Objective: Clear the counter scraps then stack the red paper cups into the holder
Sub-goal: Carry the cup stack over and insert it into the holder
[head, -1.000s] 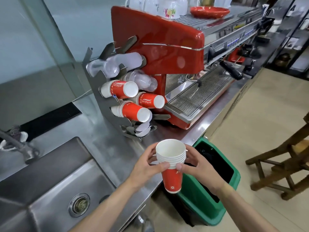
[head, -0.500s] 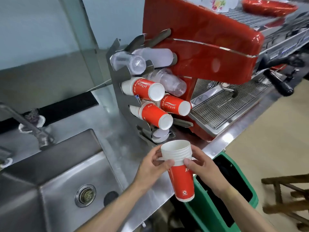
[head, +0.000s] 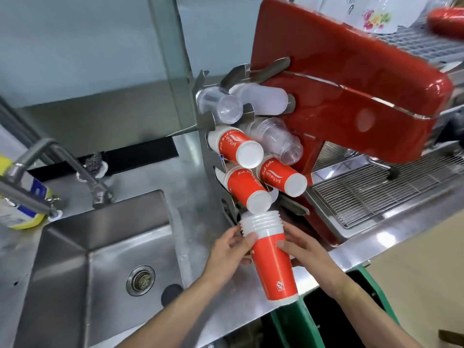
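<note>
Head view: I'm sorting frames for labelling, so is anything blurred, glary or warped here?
Head view: the red dish at top right is motion-smeared; the stack of red paper cups held by the left hand and right hand is sharp; glare spots the espresso machine; wide-angle bending tilts the faucet.

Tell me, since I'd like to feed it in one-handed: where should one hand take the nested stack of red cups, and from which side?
Probably around the red wall of the nested stack, below the ridged white rims, coming from the side. The rims point up toward the holder, so the mouth end should stay free. The left hand and right hand already grip about there.
</note>
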Tool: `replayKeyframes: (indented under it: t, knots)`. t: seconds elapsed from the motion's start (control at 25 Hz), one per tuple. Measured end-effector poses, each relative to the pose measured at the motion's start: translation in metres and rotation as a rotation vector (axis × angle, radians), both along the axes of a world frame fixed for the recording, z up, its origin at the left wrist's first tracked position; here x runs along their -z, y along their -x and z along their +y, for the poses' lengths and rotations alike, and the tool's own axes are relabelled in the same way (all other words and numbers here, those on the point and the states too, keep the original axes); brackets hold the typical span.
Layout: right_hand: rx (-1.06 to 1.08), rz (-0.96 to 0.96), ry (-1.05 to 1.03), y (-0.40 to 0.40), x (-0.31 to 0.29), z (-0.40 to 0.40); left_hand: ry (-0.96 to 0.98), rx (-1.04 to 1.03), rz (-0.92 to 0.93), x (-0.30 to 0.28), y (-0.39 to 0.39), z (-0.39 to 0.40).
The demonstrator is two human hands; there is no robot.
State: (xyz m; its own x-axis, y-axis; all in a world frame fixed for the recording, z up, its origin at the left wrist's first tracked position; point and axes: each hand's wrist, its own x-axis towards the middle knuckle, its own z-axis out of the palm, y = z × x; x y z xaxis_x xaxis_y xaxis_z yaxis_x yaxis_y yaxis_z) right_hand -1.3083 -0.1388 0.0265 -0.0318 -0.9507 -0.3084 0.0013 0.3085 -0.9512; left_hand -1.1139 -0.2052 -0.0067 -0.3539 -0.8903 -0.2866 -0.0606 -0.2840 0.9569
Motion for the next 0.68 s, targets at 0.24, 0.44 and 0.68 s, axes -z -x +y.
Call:
replayKeyframes:
  t: [0.24, 0.44, 0.68]
  knots:
    - [-0.042, -0.090, 0.032, 0.012, -0.004, -0.016, -0.033, -0.108, -0.020, -0.013, 0.014, -0.007]
    - [-0.098, -0.102, 0.061, 0.011, -0.004, -0.017, -0.014, -0.224, -0.020, -0.020, 0.018, -0.014]
    - [-0.098, -0.129, 0.089, 0.011, -0.012, -0.028, 0.244, -0.181, -0.133, -0.023, 0.011, -0.017]
